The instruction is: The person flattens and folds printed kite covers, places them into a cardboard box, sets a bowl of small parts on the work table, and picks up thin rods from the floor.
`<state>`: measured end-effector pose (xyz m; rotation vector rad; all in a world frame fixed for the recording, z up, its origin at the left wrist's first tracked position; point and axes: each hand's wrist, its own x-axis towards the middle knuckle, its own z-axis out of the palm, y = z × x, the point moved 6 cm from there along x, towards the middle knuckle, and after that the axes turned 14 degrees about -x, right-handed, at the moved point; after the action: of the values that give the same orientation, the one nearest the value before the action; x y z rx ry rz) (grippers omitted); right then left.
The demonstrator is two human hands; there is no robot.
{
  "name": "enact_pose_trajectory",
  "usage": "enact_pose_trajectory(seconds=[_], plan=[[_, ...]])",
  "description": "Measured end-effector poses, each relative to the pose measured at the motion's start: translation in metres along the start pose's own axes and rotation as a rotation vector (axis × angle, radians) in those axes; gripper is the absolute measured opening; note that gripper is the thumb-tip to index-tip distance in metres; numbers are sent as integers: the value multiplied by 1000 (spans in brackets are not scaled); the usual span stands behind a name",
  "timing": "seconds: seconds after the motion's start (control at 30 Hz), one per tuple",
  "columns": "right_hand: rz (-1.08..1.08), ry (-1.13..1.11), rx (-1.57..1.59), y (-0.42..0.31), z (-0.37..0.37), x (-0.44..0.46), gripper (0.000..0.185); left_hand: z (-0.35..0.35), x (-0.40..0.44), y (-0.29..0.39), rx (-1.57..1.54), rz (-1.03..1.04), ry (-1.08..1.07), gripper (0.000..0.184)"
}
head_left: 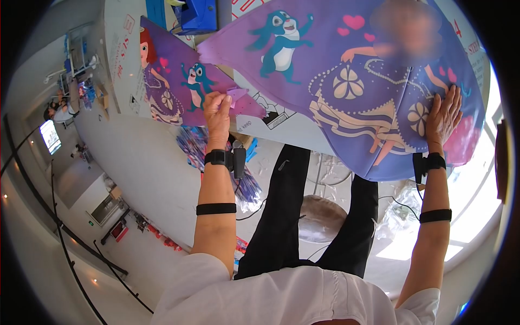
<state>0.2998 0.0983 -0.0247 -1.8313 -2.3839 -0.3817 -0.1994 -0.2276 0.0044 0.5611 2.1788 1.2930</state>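
A large purple printed sheet (303, 97) with a blue cartoon rabbit and a figure in a dress lies across the work surface before me. It narrows to the left, where a smaller purple printed piece (181, 89) bears the same pictures. My left hand (218, 108) is closed in a pinch on a small purple flap (239, 99) by the smaller piece's right end; whether the flap belongs to that piece I cannot tell. On the large sheet's right part rests my right hand (445, 115), flat, fingers stretched out. Both wrists wear black straps.
A blue box (196, 16) stands at the back edge. The white, red-lettered work surface (120, 59) shows around the sheets. Beneath it are a round stool (322, 218), cables and clear plastic wrap (401, 208). Colourful printed material (197, 146) hangs below. Another person (65, 111) is far left.
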Motion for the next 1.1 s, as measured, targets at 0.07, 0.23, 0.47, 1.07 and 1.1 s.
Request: enact_pose_trajectory(seconds=[0.07, 0.23, 0.47, 1.07, 1.1], plan=[[3, 2, 2, 2, 0, -1, 60, -4, 2, -1, -176, -25, 5, 14], [6, 26, -20, 1, 2, -2, 59, -82, 8, -39, -871, -249, 451, 9], [17, 16, 17, 8, 5, -2, 61, -139, -47, 133, -263, 181, 1002, 17], [643, -664, 2007, -127, -140, -123, 34, 243, -154, 194, -304, 169, -354, 10], [757, -628, 1948, -119, -133, -127, 33, 261, -157, 187, -313, 138, -398, 11]])
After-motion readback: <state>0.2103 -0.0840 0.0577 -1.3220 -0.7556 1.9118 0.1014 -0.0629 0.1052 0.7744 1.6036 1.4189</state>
